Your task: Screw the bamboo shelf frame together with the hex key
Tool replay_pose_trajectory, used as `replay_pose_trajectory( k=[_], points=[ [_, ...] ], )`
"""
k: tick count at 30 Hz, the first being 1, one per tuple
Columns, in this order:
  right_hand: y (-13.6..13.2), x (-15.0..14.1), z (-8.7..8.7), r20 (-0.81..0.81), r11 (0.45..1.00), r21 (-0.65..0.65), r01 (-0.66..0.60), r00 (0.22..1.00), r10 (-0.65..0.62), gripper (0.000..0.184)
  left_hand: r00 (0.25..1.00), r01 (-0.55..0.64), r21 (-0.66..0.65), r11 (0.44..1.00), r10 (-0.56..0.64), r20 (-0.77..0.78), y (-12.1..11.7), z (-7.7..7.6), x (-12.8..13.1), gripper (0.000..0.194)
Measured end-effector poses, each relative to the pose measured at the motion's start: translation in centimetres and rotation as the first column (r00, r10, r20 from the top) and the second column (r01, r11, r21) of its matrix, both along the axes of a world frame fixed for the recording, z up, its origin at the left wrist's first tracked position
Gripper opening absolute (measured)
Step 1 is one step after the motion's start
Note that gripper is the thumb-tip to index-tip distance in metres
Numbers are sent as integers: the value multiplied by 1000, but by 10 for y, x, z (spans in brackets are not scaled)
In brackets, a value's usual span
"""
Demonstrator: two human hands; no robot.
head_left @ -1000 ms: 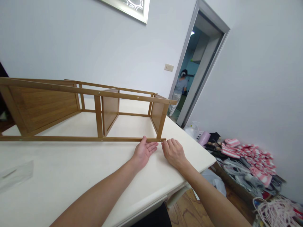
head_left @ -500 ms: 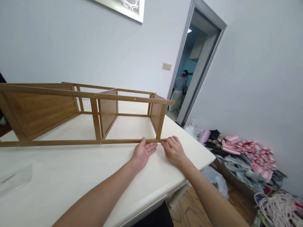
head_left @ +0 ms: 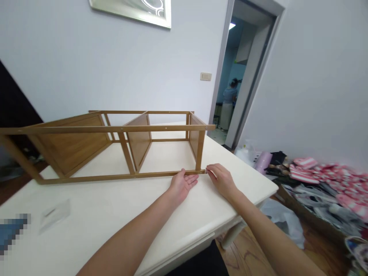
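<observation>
A brown wooden shelf rack lies on its side across the white table, with panels between its long rails. My left hand is palm up at the near lower rail, close to its right end. Its thumb touches the rail, and its fingers are stretched out along the rail's front. Just beyond the rail's right end, my right hand is closed in a pinch. A small thin metal piece shows at its fingertips, against the rail end; its exact kind is too small to make out.
A clear plastic bag lies on the table at the left, near a blurred-out blue patch. Striped cloth and other goods are piled on the right, beside a white plastic bag. A person stands beyond the doorway.
The camera view has turned, so the rack and table appear shifted. My right fingers have changed their pinch around the small piece at the rail end. My left hand stays in place.
</observation>
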State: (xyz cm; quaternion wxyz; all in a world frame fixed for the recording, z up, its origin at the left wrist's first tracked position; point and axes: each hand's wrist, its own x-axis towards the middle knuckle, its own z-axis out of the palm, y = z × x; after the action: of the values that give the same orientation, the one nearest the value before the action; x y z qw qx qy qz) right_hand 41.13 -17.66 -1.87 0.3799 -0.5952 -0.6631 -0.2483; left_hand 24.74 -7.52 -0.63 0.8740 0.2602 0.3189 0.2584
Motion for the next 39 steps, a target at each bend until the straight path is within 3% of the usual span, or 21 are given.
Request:
replay_pose_trajectory(
  k=[7,19,24,27,29,30,34,36,38,39],
  points=[
    [11,12,-11,-253,975,-221,-32,967,-26,21,997,62,-53,997,-60,42,5,4,1,42],
    [11,12,-7,-170,983,-185,-11,985,-21,19,983,176,39,984,-174,-64,4,8,-4,39],
    [10,10,-8,-187,962,-272,-21,982,-31,20,949,293,206,934,-257,-183,-4,14,-8,33],
    [9,6,-8,-199,949,-314,-8,978,-58,19,940,294,431,853,-175,-295,-13,19,-8,26],
    [9,4,-8,-200,944,-330,5,977,-75,18,933,290,627,724,-69,-352,-19,27,-9,21],
    [9,4,-7,-197,940,-340,14,977,-86,17,933,288,724,627,-13,-360,-22,32,-11,19],
    [7,2,-5,-218,927,-373,25,969,-114,15,945,202,969,139,232,-231,-33,67,-21,22],
    [6,1,-4,-246,926,-377,9,963,-109,13,932,124,981,-147,356,-65,-32,89,-24,20],
    [4,0,-5,-260,931,-365,-4,961,-97,12,893,73,895,-439,428,137,-25,108,-22,17],
    [3,-1,-5,-265,939,-344,-13,960,-84,12,869,83,828,-554,447,212,-20,116,-19,16]
  ],
)
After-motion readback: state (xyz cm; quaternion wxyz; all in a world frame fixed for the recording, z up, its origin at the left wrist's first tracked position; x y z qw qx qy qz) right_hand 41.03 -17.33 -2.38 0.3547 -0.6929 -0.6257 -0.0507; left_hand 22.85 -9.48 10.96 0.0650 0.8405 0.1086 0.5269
